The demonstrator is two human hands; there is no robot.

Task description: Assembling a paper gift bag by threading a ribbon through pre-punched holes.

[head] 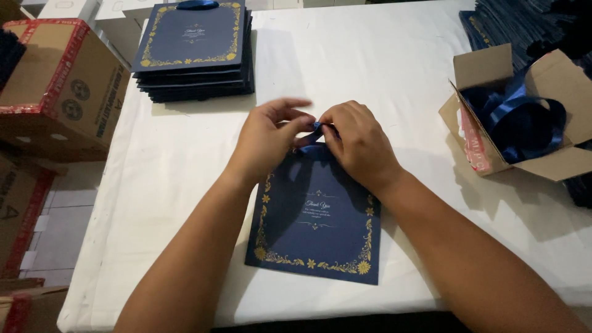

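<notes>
A navy paper gift bag (314, 222) with gold floral border lies flat on the white counter (394, 80), at 6 o'clock from both hands. The left hand (266, 137) and right hand (361, 143) meet at its top edge, fingers pinched narrowly on a blue ribbon (316, 129).

A flat navy paper bag with gold floral border (314, 231) lies at centre, a stack of the same bags (194, 52) at eleven o'clock. An open brown cardboard box with blue ribbons (515, 114) stands at three o'clock, a brown carton with red tape (58, 86) at nine o'clock.

Both hands meet at the navy paper bag's (314, 216) top edge on the white table (185, 148); left hand (266, 137) and right hand (361, 143) pinch its blue ribbon (317, 127).
</notes>
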